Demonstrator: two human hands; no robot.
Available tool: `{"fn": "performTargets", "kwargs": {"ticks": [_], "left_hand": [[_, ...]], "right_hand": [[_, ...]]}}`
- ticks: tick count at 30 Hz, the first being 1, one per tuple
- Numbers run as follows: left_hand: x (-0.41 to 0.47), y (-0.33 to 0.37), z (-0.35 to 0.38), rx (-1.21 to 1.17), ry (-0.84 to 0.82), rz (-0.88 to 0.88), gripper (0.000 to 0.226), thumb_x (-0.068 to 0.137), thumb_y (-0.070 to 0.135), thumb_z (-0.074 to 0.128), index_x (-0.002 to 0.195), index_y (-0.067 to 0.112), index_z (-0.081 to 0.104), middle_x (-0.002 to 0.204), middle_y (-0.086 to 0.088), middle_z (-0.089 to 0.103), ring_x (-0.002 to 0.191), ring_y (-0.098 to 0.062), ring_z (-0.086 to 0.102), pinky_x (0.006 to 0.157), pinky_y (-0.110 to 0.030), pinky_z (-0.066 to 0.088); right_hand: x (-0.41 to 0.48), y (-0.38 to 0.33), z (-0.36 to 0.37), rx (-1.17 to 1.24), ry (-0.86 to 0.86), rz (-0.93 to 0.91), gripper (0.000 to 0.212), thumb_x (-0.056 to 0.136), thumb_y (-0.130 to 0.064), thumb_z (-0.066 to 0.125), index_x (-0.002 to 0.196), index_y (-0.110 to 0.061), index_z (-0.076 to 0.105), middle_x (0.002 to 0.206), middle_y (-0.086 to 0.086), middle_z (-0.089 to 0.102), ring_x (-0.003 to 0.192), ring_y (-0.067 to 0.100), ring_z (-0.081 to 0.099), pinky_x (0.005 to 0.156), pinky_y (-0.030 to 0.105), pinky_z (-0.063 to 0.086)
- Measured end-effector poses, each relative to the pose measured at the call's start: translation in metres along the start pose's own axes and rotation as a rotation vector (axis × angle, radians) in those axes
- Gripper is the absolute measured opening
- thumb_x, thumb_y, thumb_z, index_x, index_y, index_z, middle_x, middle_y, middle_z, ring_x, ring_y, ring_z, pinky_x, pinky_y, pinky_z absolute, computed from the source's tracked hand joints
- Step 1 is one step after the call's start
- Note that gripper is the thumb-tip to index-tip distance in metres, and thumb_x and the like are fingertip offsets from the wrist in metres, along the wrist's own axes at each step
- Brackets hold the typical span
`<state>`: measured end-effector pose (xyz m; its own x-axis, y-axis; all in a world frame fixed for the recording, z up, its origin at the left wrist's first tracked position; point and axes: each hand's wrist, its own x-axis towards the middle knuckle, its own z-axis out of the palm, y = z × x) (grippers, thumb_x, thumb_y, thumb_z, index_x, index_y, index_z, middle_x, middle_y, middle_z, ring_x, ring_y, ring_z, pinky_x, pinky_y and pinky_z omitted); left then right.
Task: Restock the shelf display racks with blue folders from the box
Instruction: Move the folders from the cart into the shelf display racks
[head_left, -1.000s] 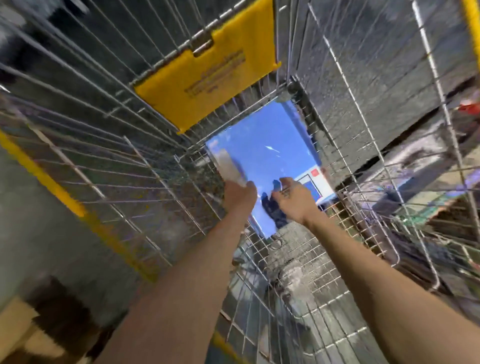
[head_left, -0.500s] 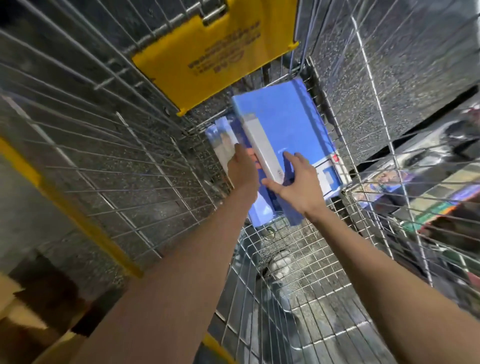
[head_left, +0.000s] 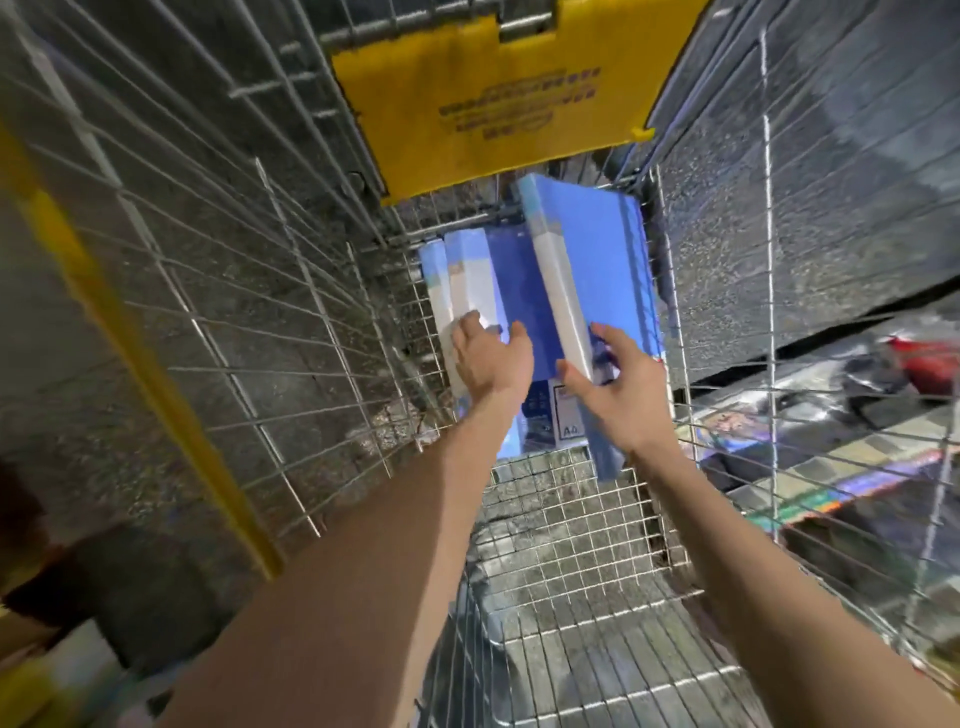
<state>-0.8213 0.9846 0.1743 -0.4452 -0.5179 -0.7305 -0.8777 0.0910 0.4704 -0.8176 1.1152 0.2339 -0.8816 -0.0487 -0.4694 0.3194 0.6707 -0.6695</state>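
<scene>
Several blue folders with white spines stand on edge at the far end of a wire rack (head_left: 571, 519). My right hand (head_left: 615, 397) grips the rightmost blue folder (head_left: 597, 260) by its near end, thumb on the white spine; that folder is tilted up and lies against the rack's right side. My left hand (head_left: 491, 358) presses flat on the left blue folders (head_left: 467, 280), holding them against the left wire wall. Between the two hands lies a darker blue cover (head_left: 519, 291) with a white A4 label.
A yellow plastic flap (head_left: 498, 98) hangs on the far wire wall above the folders. Wire mesh walls close in left (head_left: 234, 312) and right (head_left: 779, 260). A yellow bar (head_left: 135, 353) runs down the left side. Coloured goods (head_left: 831, 467) lie beyond the right mesh.
The folder in my right hand has swung from lying flat to standing on edge and moved right. My left hand went from gripping to pressing the left folders aside. The view has moved closer.
</scene>
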Motion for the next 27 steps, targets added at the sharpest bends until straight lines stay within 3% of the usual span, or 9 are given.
{"fn": "performTargets", "kwargs": {"ticks": [3,6,11,14,16,18,20,23,27], "left_hand": [[0.003,-0.001,0.000,-0.020,0.009,-0.043,0.062,0.097,0.029,0.058,0.151,0.006,0.036,0.158,-0.007,0.034,0.146,-0.025,0.030,0.116,-0.034,0.027],[0.005,-0.002,-0.003,-0.029,0.021,-0.049,0.062,0.097,0.026,0.058,0.151,0.004,0.035,0.155,-0.007,0.037,0.142,-0.027,0.034,0.112,-0.035,0.030],[0.013,-0.004,-0.002,-0.028,0.065,-0.094,0.066,0.094,0.031,0.059,0.150,0.005,0.036,0.158,-0.009,0.033,0.143,-0.030,0.033,0.116,-0.040,0.031],[0.016,-0.003,-0.003,-0.020,0.067,-0.098,0.061,0.097,0.030,0.056,0.150,0.005,0.038,0.158,-0.009,0.032,0.144,-0.029,0.031,0.114,-0.038,0.030],[0.019,-0.002,-0.003,-0.029,0.044,-0.107,0.059,0.099,0.028,0.054,0.150,0.005,0.037,0.158,-0.009,0.032,0.143,-0.030,0.032,0.113,-0.038,0.031],[0.022,0.001,-0.002,-0.110,-0.003,-0.162,0.060,0.099,0.027,0.052,0.152,0.005,0.034,0.155,-0.011,0.038,0.139,-0.034,0.040,0.113,-0.040,0.036],[0.023,0.005,0.000,-0.176,-0.060,-0.219,0.053,0.098,0.027,0.051,0.145,0.003,0.043,0.146,-0.012,0.047,0.125,-0.037,0.054,0.106,-0.044,0.044],[0.025,0.001,0.005,-0.156,-0.081,-0.228,0.037,0.097,0.027,0.048,0.113,-0.003,0.061,0.130,-0.012,0.053,0.109,-0.039,0.062,0.096,-0.046,0.051],[0.024,0.003,-0.001,-0.175,-0.085,-0.217,0.036,0.101,0.032,0.045,0.121,0.005,0.058,0.137,-0.009,0.046,0.114,-0.037,0.057,0.102,-0.046,0.045]], "right_hand": [[0.001,0.002,-0.001,0.023,-0.026,0.018,0.051,0.084,-0.035,0.076,0.128,-0.014,0.060,0.105,0.004,0.069,0.087,0.022,0.065,0.081,0.041,0.056],[0.000,0.005,0.000,0.028,-0.030,0.021,0.048,0.090,-0.026,0.073,0.132,-0.012,0.056,0.107,0.002,0.068,0.085,0.017,0.065,0.077,0.026,0.055],[-0.002,0.008,-0.005,0.124,-0.102,0.060,0.046,0.096,-0.020,0.064,0.139,-0.010,0.049,0.115,0.004,0.067,0.097,0.023,0.066,0.081,0.036,0.058],[-0.003,0.005,-0.010,0.062,-0.106,0.013,0.043,0.098,-0.020,0.061,0.138,-0.009,0.050,0.111,0.003,0.069,0.078,0.027,0.067,0.068,0.028,0.056],[-0.004,0.004,-0.009,0.046,-0.114,0.002,0.042,0.099,-0.019,0.059,0.138,-0.008,0.050,0.103,0.004,0.069,0.063,0.015,0.057,0.059,0.021,0.049],[-0.003,0.004,-0.008,0.016,-0.121,0.006,0.039,0.100,-0.019,0.057,0.137,-0.010,0.051,0.083,0.008,0.066,0.054,0.006,0.044,0.054,0.026,0.044],[-0.001,0.005,-0.007,0.014,-0.120,0.033,0.037,0.100,-0.019,0.056,0.136,-0.010,0.051,0.067,0.012,0.054,0.050,0.004,0.039,0.051,0.029,0.043],[0.000,0.006,-0.009,0.013,-0.121,0.052,0.037,0.100,-0.018,0.055,0.136,-0.009,0.050,0.062,0.000,0.043,0.049,0.003,0.039,0.051,0.025,0.043],[0.001,0.007,-0.008,0.005,-0.139,0.065,0.038,0.101,-0.020,0.054,0.137,-0.012,0.047,0.065,0.000,0.048,0.055,0.009,0.042,0.064,0.047,0.053]]}}
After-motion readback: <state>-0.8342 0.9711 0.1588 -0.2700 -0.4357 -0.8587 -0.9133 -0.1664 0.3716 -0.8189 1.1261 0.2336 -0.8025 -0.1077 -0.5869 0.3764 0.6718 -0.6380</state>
